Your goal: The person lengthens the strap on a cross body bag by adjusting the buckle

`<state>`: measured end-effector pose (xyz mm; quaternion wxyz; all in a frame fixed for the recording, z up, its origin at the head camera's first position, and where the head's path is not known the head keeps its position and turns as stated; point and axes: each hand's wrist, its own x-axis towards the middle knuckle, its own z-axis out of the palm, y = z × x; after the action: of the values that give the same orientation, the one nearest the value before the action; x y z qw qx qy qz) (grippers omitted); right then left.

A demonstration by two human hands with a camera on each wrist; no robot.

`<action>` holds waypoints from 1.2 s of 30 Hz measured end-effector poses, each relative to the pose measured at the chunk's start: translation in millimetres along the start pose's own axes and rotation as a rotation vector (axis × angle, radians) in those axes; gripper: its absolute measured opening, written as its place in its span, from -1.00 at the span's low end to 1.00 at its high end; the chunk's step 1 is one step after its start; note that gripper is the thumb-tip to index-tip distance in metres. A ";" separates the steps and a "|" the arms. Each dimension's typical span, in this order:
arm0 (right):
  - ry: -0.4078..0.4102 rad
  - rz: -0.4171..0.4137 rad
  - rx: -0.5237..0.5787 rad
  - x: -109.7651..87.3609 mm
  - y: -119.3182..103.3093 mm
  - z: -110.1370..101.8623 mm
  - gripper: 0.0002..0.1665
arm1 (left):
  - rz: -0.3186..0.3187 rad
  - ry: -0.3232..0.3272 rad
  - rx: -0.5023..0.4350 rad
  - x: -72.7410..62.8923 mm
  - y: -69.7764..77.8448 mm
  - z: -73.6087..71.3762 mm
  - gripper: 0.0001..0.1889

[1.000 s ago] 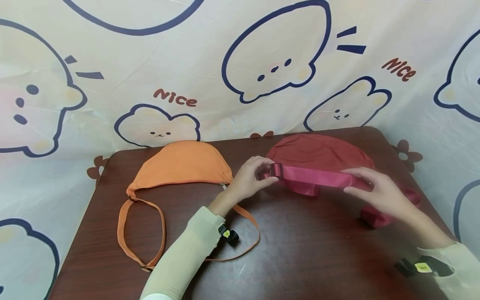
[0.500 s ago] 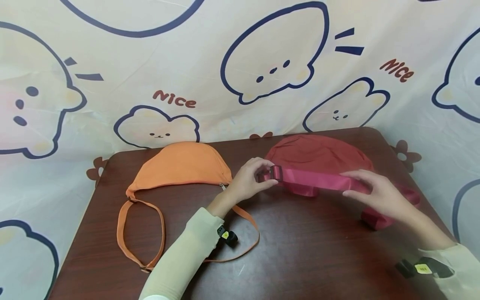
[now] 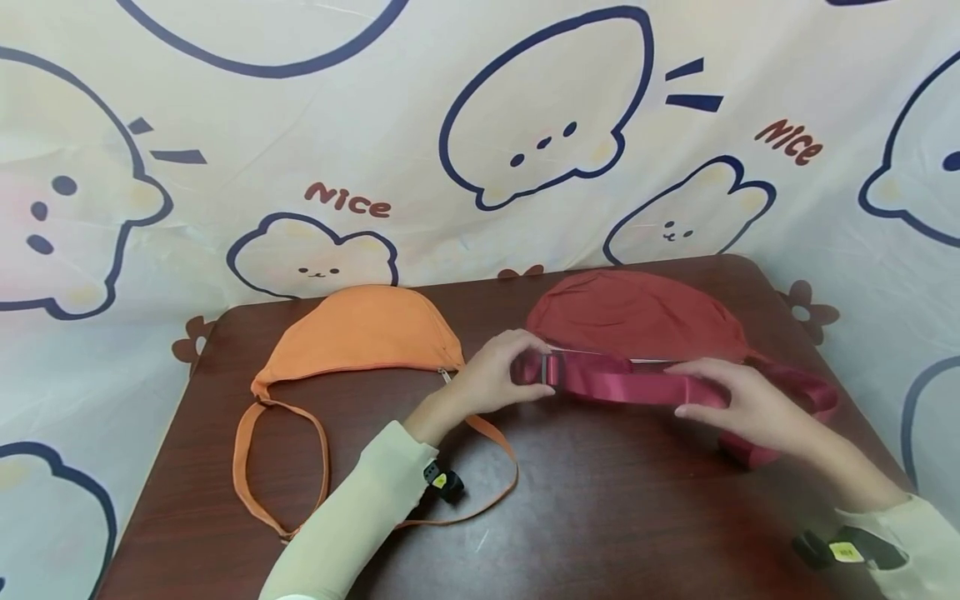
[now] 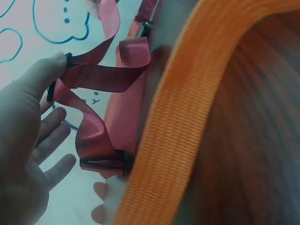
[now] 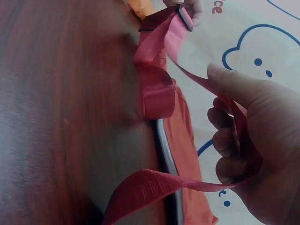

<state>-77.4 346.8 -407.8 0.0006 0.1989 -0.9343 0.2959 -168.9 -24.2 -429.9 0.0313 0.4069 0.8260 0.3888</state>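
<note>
A red waist bag (image 3: 637, 310) lies at the table's back right, its red strap (image 3: 626, 388) stretched between my two hands just in front of it. My left hand (image 3: 497, 372) pinches the black slide buckle (image 4: 69, 60) on that strap between thumb and forefinger, its other fingers spread apart in the left wrist view. With thumb and curled fingers, my right hand (image 3: 753, 404) holds the strap further along. In the right wrist view, the strap runs through that hand's palm, and a loose loop (image 5: 159, 96) of it hangs near the bag's zip.
An orange waist bag (image 3: 363, 329) lies to the left on the dark wooden table (image 3: 600, 517). Its orange strap (image 3: 242, 467) loops toward the front, and part passes beneath my left forearm. A cartoon-printed cloth (image 3: 420, 150) hangs behind the table.
Both hands have come lower and slightly nearer with the red strap and buckle. The bag's zip edge shows above the strap now. The orange bag stays where it was.
</note>
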 end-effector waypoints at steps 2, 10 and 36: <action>-0.024 -0.011 -0.009 -2.5 0.7 4.1 -0.36 | -0.001 -0.050 0.041 -3.5 1.7 1.5 -0.51; -0.069 -0.039 0.029 -11.7 -0.2 18.6 -0.37 | 0.027 -0.160 0.226 -13.4 6.9 8.0 -0.50; -0.211 0.030 0.079 -28.8 -7.0 41.5 -0.33 | 0.044 -0.245 0.406 -29.6 8.7 18.7 -0.50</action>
<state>-43.4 329.3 -441.6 -0.1099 0.2148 -0.9197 0.3098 -136.6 -30.1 -444.9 0.0406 0.4669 0.8682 0.1632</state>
